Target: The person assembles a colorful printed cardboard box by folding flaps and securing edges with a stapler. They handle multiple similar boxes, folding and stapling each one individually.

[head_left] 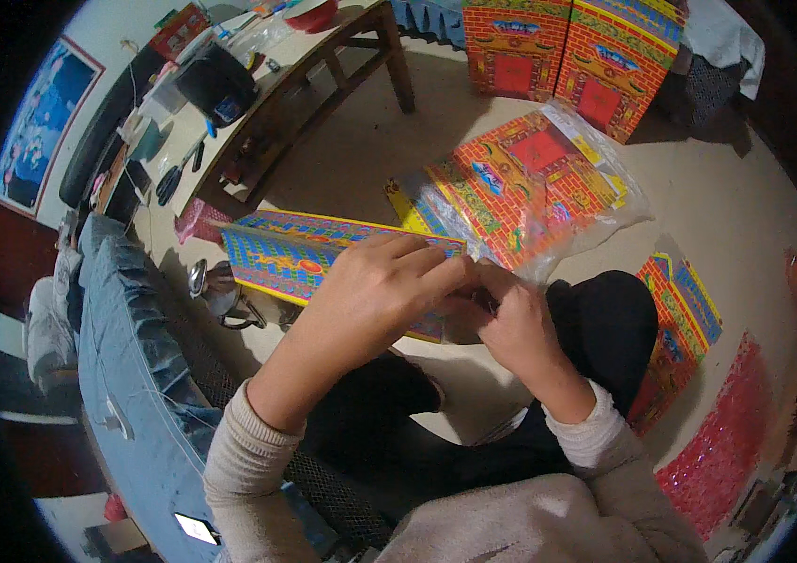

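My left hand and my right hand meet in front of me, fingertips pressed together. Whatever they pinch is hidden by the fingers. Under and beyond my left hand is a long cardboard panel with a blue, yellow and pink pattern; its right end reaches the fingers, and I cannot tell whether they grip it. Just past my right hand, a flat red brick-patterned cardboard sheet lies on the floor, partly in clear plastic wrapping.
Two upright brick-patterned cardboard panels stand at the back. More printed cardboard and shiny red plastic lie at the right. A wooden table with clutter is at the back left. A blue-covered sofa runs along the left, with a lit phone.
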Demonstrator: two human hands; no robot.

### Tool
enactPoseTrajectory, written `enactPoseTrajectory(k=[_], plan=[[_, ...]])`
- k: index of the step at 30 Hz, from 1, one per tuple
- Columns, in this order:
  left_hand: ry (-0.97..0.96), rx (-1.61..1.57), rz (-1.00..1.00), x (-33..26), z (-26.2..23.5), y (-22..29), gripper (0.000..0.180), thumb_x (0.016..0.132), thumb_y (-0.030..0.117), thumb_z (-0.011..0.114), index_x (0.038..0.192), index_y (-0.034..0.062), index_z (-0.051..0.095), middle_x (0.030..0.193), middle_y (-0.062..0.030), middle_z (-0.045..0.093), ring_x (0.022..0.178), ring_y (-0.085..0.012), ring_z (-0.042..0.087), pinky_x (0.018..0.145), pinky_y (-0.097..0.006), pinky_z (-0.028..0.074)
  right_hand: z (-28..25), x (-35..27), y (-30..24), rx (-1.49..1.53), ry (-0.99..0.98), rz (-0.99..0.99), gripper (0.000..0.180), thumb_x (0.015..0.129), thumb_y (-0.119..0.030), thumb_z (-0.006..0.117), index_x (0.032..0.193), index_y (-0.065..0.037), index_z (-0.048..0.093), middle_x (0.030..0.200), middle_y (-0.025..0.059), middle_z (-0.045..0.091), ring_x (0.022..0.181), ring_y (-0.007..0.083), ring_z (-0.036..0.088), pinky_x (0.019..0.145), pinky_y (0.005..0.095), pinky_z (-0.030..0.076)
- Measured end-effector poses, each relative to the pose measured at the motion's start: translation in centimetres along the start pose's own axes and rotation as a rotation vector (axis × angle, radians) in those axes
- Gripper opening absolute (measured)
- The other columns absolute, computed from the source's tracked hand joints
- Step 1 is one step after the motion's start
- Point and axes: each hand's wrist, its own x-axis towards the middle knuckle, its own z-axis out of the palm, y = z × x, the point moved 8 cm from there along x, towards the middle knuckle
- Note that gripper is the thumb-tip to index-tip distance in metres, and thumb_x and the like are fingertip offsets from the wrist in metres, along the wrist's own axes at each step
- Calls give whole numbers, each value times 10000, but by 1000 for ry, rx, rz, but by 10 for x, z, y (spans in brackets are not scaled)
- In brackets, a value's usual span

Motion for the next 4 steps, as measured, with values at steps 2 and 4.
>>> enactPoseTrajectory(k=[2, 4], plan=[[8, 13, 1, 0, 0, 0, 295, 819, 51, 703, 1112, 76, 699, 888, -87, 709, 865, -293, 717, 802, -403, 587, -2, 0, 5, 34, -5, 10, 279, 859, -240, 859, 968, -76, 661, 832, 94, 722, 743, 273, 719, 666, 404, 555], [19, 33, -6, -1, 2, -1, 291, 839, 45, 703, 1126, 91, 703, 908, -91, 721, 869, -296, 720, 805, -403, 589, -1, 1, 13, 127, -19, 28, 269, 875, -247, 848, 987, -79, 670, 849, 90, 731, 765, 252, 732, 692, 399, 565]])
